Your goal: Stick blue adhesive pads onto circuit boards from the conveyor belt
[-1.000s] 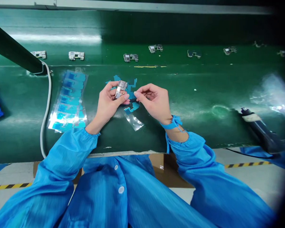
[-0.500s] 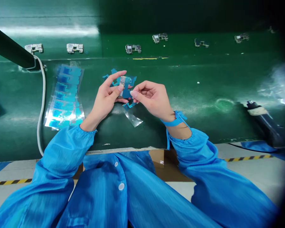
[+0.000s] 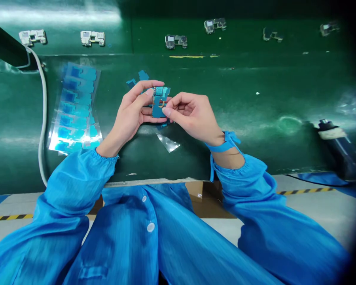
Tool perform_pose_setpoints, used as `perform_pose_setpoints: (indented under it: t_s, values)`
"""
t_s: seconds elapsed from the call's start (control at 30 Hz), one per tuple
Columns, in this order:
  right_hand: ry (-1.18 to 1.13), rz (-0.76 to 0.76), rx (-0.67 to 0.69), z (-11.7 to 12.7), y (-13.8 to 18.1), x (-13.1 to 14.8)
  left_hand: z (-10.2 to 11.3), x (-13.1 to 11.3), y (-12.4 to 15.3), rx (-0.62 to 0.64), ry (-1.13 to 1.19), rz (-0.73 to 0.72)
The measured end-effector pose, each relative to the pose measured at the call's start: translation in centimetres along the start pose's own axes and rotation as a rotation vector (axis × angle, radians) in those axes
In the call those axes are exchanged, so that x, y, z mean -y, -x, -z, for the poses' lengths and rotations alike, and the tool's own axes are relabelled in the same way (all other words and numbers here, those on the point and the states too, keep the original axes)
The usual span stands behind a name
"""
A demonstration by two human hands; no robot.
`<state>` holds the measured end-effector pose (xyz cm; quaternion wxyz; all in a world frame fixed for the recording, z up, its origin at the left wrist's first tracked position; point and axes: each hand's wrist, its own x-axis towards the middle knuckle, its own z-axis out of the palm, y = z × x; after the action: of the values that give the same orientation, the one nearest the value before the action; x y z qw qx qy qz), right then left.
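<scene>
Closest to me are my blue sleeves (image 3: 77, 186) and the strap (image 3: 225, 143) tied round my right wrist, resting over the near edge of the green desk (image 3: 255, 118). Just past them a clear scrap of backing film (image 3: 167, 142) lies flat on the desk, below my hands.

My left hand (image 3: 130, 114) is closed on the small blue circuit board (image 3: 158, 102), thumb under its lower edge and forefinger curled over the top, holding it upright just above the desk. My right hand (image 3: 192, 116) is half curled, thumb and forefinger pinched against the board's right edge; whether a sticker sits between them I cannot tell.

To do this well, I judge that the left hand should grip only by the edges and keep the board steady, while the right fingertips press lightly and squarely, so nothing skews or creases.

Left of my hands lies a sheet of blue stickers (image 3: 75, 109) on shiny film, with a white cable (image 3: 43, 118) curving beside it. A few loose blue pieces (image 3: 138, 78) lie just beyond the board. To the far right a dark tool (image 3: 338, 148) lies on the desk. Farthest off, a row of small metal parts (image 3: 175, 41) sits spaced along the back strip.
</scene>
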<state>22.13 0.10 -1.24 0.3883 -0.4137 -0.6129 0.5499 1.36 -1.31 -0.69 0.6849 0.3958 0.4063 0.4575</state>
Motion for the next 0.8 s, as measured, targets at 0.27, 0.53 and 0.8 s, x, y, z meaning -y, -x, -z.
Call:
perform_pose_setpoints:
  t_s: [0.27, 0.53, 0.8]
  values:
    - [-0.001, -0.009, -0.013, -0.09, 0.00, 0.42, -0.21, -0.44, 0.24, -0.007, -0.001, 0.015]
    - [0.008, 0.010, -0.012, -0.04, 0.07, -0.12, -0.13, -0.30, 0.22, 0.013, 0.015, -0.001]
    - [0.002, -0.050, -0.016, -0.08, -0.02, 0.05, -0.01, -0.07, 0.09, 0.034, 0.041, -0.031]
